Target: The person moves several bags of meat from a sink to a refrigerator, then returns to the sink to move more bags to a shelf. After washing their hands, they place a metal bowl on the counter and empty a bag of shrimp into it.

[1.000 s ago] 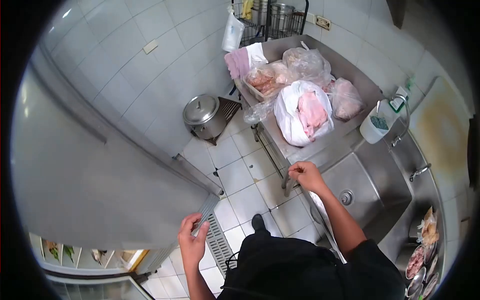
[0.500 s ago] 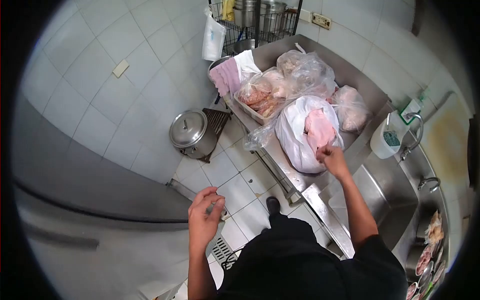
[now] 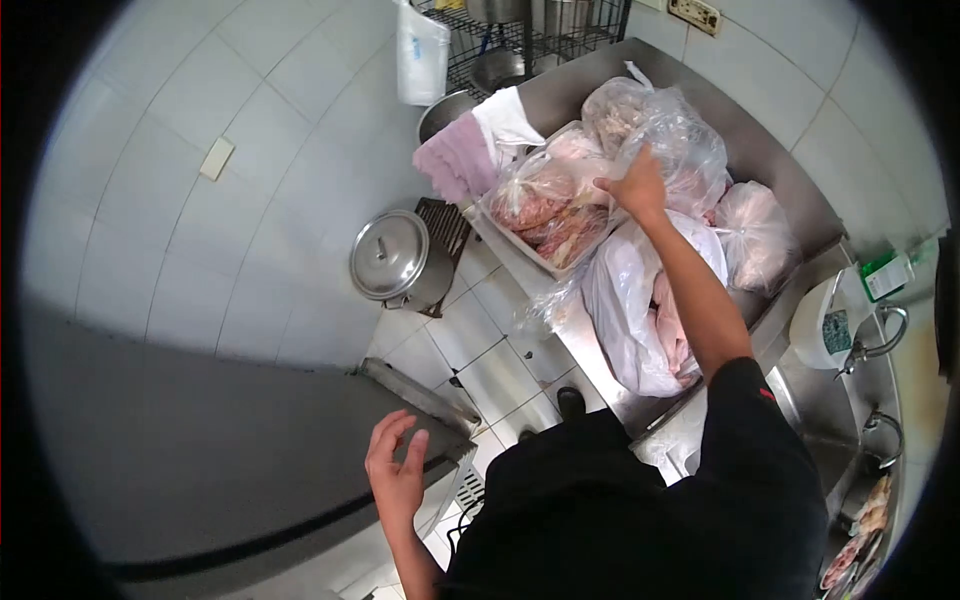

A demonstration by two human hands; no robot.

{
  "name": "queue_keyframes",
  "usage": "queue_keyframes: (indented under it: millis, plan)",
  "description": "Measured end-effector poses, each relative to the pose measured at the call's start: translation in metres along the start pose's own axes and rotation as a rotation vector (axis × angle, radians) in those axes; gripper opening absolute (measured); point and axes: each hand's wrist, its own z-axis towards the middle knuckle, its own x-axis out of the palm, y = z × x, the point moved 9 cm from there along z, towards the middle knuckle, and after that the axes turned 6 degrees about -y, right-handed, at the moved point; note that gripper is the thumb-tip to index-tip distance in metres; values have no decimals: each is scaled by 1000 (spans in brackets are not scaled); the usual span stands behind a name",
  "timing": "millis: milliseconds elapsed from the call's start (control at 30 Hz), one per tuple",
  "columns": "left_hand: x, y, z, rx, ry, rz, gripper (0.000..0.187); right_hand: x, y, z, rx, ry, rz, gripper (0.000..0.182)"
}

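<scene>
My right hand (image 3: 636, 184) is over the bagged meat on the steel counter, thumb apart from the fingers, at the near edge of a clear plastic bag (image 3: 685, 135). Whether it touches the plastic is unclear. Below my forearm lies a white bag (image 3: 625, 300) with pink material (image 3: 668, 325) inside. To the left of my right hand, a tray holds bagged reddish meat (image 3: 535, 200). Another clear bag of pale meat (image 3: 757, 235) sits at the right. My left hand (image 3: 397, 465) hangs in the air at lower left, fingers curved and apart, holding nothing.
A lidded steel pot (image 3: 400, 262) stands on the floor beside the counter. Purple cloth (image 3: 458, 160) drapes over the counter's corner. Right are a white container (image 3: 825, 325), a green-labelled bottle (image 3: 886, 276) and faucets (image 3: 880, 335). A wire rack (image 3: 575, 45) stands behind.
My right hand has left the pink material in the white bag and moved up and away to the clear bags. My left hand has shifted slightly down and left. The view has shifted.
</scene>
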Motion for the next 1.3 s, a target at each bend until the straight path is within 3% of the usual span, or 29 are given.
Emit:
queue_keyframes:
  millis: [100, 167, 233, 300, 333, 400, 433, 500, 600, 633, 700, 800, 900, 967, 1000, 1033, 1100, 1167, 1233, 1300]
  plan:
    - [15, -3, 20, -5, 50, 18, 20, 58, -45, 23, 125, 268, -55, 51]
    - [24, -5, 34, 14, 64, 6, 20, 45, -71, 52, -2, 145, -57, 28]
    - [31, -6, 45, 40, 69, -8, 21, 7, -117, 88, 302, 161, 156, 25]
    - [45, -7, 55, 37, 101, -52, 22, -46, -146, 128, 262, 34, 448, 24]
    - [53, -9, 63, 43, 120, -74, 22, -93, -131, 140, 169, 4, 449, 20]
    - [83, -19, 76, 59, 209, -147, 25, -153, -137, 155, 412, -82, 680, 15]
    - [100, -26, 81, 67, 257, -183, 26, -175, -135, 159, 406, -85, 767, 13]
    - [145, -55, 86, 168, 428, -176, 40, -218, -126, 163, 375, -80, 890, 11]
    - [220, -97, 80, 135, 609, -346, 73, -261, -91, 147, 319, -34, 988, 11]
    - [245, -122, 80, 304, 596, -388, 79, -270, -82, 139, 306, -11, 1017, 11]
    - [279, -152, 86, 595, 291, -232, 70, -281, -56, 119, 308, 31, 1052, 11]
    - [353, -123, 97, 612, 374, -157, 48, -295, -39, 89, 348, 59, 1023, 14]
    - [353, -88, 119, 265, 430, -104, 28, -288, -53, 60, 342, 96, 900, 22]
    - [316, -77, 138, 275, 170, -238, 17, -268, -36, 30, 271, 133, 783, 30]
    - [301, -73, 144, 81, 239, -416, 14, -252, -23, 15, 175, 283, 639, 41]
    - [285, -81, 145, -114, 301, -595, 11, -221, -17, -5, 235, 412, 748, 37]
    - [263, -98, 145, -206, 313, -703, 12, -161, 10, -52, 64, 570, 803, 31]
    - [251, -112, 136, -307, 335, -834, 13, -121, 58, -100, -166, 607, 921, 42]
    - [244, -115, 121, -422, 373, -973, 14, -104, 93, -129, -93, 605, 942, 46]
    - [229, -105, 121, -249, 383, -744, 16, -83, 103, -147, 20, 627, 994, 47]
